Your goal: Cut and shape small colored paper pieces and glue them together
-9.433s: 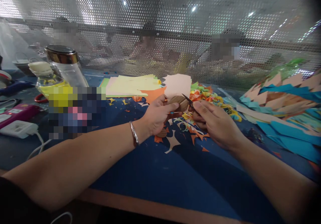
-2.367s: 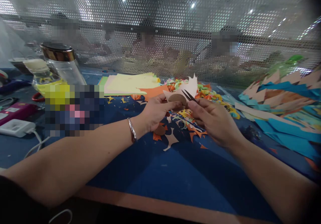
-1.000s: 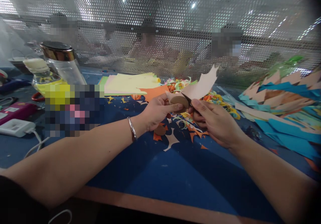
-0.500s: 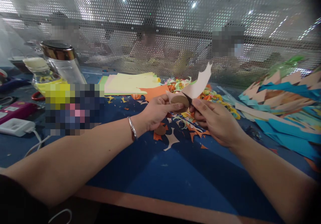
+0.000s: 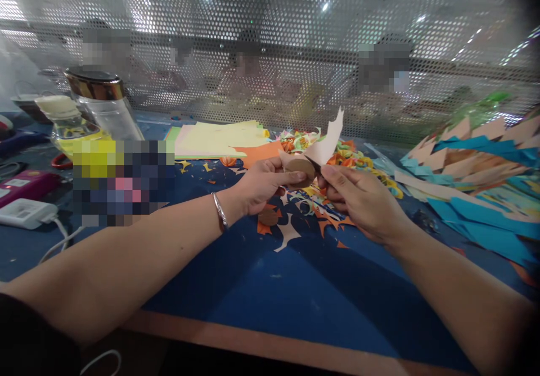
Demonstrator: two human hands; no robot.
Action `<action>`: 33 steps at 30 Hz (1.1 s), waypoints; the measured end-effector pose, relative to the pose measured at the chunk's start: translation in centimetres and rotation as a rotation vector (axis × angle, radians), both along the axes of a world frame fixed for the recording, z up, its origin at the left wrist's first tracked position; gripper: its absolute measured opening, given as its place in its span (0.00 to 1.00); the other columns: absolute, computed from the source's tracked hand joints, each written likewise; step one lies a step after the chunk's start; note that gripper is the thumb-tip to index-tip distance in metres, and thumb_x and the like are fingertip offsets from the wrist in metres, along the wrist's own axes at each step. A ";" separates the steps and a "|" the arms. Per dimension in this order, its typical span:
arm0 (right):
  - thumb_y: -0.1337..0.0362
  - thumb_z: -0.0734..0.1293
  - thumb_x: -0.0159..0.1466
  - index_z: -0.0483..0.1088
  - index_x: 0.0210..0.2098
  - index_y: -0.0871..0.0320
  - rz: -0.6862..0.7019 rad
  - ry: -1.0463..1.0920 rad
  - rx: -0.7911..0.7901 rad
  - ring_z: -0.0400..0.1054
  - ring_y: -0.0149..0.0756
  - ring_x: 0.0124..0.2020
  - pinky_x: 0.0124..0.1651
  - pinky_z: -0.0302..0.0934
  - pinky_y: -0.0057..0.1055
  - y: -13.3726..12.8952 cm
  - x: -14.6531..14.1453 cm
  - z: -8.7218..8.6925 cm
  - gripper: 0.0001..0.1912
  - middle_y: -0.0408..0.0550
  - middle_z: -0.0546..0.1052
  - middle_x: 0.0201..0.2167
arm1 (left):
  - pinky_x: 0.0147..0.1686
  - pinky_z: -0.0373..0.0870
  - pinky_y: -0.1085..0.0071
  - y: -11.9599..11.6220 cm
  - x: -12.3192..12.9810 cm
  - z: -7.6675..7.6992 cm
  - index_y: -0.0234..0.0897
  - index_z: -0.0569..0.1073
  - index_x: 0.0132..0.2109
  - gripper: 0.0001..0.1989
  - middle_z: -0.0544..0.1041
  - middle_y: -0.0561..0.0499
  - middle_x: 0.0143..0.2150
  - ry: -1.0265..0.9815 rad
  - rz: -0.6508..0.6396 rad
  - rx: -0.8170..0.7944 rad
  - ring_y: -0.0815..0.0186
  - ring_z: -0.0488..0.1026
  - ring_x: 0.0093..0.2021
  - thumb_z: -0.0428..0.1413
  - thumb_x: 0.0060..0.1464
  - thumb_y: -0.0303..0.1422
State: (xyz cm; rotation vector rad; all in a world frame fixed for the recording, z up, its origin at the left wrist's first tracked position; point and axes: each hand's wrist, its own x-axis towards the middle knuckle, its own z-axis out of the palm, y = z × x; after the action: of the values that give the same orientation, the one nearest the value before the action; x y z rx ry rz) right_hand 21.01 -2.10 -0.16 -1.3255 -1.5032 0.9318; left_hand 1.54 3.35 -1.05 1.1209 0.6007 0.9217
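Observation:
My left hand (image 5: 261, 188), with a silver bangle on the wrist, is closed on a brown round disc (image 5: 299, 169) and a pale pink piece of paper (image 5: 328, 144), thumb on top of the disc. The paper curls upward and has a jagged upper tip. My right hand (image 5: 358, 199) is closed on dark scissors (image 5: 313, 164), mostly hidden by the fingers; their blades lie against the paper at the disc's right edge. Below my hands lie a pale paper offcut (image 5: 288, 233) and another brown disc (image 5: 269, 217) on orange scraps.
Beyond my hands lie stacked coloured sheets (image 5: 223, 138) and a heap of colourful scraps (image 5: 356, 161). Blue and pink cut papers (image 5: 485, 218) spread at right. Bottles (image 5: 63, 120), a white charger (image 5: 27, 213) and cables stand left. A perforated screen (image 5: 287, 22) closes the back.
The free end of the pink paper has swung left and bends more steeply upward. Both hands keep their grip and hardly move; the scissor blades show less.

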 end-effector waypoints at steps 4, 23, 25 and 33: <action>0.28 0.69 0.59 0.68 0.28 0.54 -0.038 -0.080 0.051 0.45 0.26 0.18 0.18 0.37 0.28 -0.1 0.1 0.1 0.34 0.35 0.54 0.17 | 0.30 0.53 0.70 0.1 -0.1 0.2 0.34 0.81 0.37 0.11 0.80 0.49 0.34 0.026 0.019 0.000 0.71 0.69 0.30 0.72 0.47 0.30; 0.31 0.68 0.63 0.68 0.27 0.54 -0.032 -0.110 0.089 0.43 0.26 0.18 0.18 0.39 0.28 0.0 0.1 0.0 0.31 0.34 0.52 0.17 | 0.33 0.57 0.71 -0.2 0.1 0.1 0.35 0.81 0.37 0.08 0.80 0.50 0.34 0.022 0.018 0.001 0.71 0.70 0.31 0.70 0.48 0.30; 0.32 0.68 0.63 0.68 0.28 0.54 -0.037 -0.117 0.088 0.44 0.26 0.18 0.18 0.40 0.28 0.0 0.2 0.0 0.31 0.34 0.52 0.17 | 0.33 0.58 0.71 -0.2 0.1 0.2 0.35 0.81 0.37 0.09 0.80 0.50 0.34 0.022 0.017 -0.002 0.70 0.70 0.31 0.70 0.48 0.30; 0.29 0.68 0.61 0.68 0.27 0.54 -0.041 -0.135 0.081 0.45 0.27 0.18 0.19 0.41 0.28 -0.1 0.2 0.2 0.33 0.36 0.53 0.18 | 0.32 0.56 0.70 0.1 0.1 0.2 0.35 0.82 0.37 0.08 0.81 0.49 0.34 0.041 0.030 -0.018 0.70 0.70 0.30 0.70 0.47 0.30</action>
State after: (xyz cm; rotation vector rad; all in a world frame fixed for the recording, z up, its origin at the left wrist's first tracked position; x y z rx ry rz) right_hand 21.22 -2.17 0.00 -1.3780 -1.5928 0.7601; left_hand 1.64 3.45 -0.88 1.1196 0.6592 0.9194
